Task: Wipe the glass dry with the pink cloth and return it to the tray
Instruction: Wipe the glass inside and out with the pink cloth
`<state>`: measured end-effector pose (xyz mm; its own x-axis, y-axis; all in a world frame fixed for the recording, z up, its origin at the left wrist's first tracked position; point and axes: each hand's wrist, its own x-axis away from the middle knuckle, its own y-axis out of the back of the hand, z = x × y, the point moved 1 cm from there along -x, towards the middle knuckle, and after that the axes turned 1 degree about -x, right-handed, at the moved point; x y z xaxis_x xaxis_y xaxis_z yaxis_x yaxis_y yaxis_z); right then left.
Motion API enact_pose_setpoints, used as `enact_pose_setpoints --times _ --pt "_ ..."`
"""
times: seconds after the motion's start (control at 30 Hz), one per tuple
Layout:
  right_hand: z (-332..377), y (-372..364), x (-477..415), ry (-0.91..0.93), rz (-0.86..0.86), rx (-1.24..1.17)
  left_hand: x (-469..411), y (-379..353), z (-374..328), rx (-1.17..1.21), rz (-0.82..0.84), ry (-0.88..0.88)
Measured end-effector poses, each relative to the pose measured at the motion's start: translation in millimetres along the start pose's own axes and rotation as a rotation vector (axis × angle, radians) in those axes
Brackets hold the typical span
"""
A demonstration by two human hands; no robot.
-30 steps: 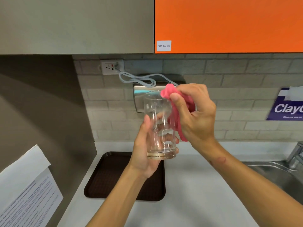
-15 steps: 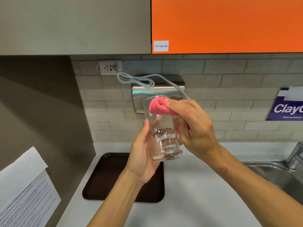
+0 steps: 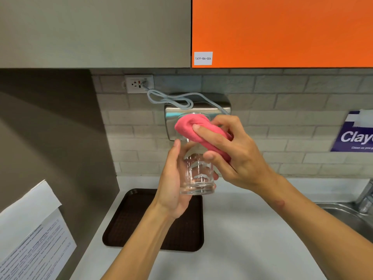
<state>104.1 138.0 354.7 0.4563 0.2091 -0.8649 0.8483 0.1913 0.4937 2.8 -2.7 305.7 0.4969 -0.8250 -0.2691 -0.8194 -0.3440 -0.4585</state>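
Observation:
A clear drinking glass [image 3: 198, 176] is held upright in the air above the counter, with my left hand [image 3: 173, 184] wrapped around its left side and back. My right hand [image 3: 236, 156] grips a bunched pink cloth [image 3: 193, 128] and presses it over the glass's rim, so the mouth of the glass is covered. Below and to the left lies a dark brown tray [image 3: 129, 225] on the white counter, partly hidden by my left forearm.
A steel sink [image 3: 347, 215] and tap sit at the right edge. A steel wall unit [image 3: 171, 114] with a looped cable and a socket hang behind the glass. Printed paper [image 3: 30, 235] is fixed to the grey side panel on the left. Cupboards hang overhead.
The pink cloth has moved from the glass's right side up and over its rim. The glass has dropped slightly lower in my left hand's hold.

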Motion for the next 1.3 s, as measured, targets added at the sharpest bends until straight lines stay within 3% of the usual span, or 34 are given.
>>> enact_pose_setpoints --times 0.1,0.27,0.37,0.6,0.83,1.07,1.2,1.3 --pt "7.3 -0.5 3.0 0.026 0.035 0.073 -1.1 0.7 -1.4 -0.011 0.008 0.0" --pt "36.5 -8.7 33.1 0.299 0.03 0.107 -1.7 8.0 -2.4 0.002 0.006 0.044" --pt "34.0 -6.0 23.6 0.363 -0.012 0.116 -0.4 7.3 1.1 0.007 0.019 0.079" --pt "1.9 19.1 -29.9 0.156 -0.195 0.181 0.2 2.9 5.6 -0.044 0.077 0.088" --pt "49.4 -11.3 12.3 0.27 -0.009 -0.005 0.4 14.7 3.0 -0.053 0.015 0.054" --pt "16.1 10.4 -41.6 0.092 -0.225 0.051 1.4 9.0 4.9 -0.075 0.067 0.037" --pt "36.7 -5.4 -13.6 0.151 -0.126 -0.021 -1.9 12.5 1.5 -0.047 0.028 -0.042" --pt "51.4 -13.9 12.2 0.202 -0.03 -0.061 -1.6 15.1 -1.4 -0.052 -0.019 -0.004"
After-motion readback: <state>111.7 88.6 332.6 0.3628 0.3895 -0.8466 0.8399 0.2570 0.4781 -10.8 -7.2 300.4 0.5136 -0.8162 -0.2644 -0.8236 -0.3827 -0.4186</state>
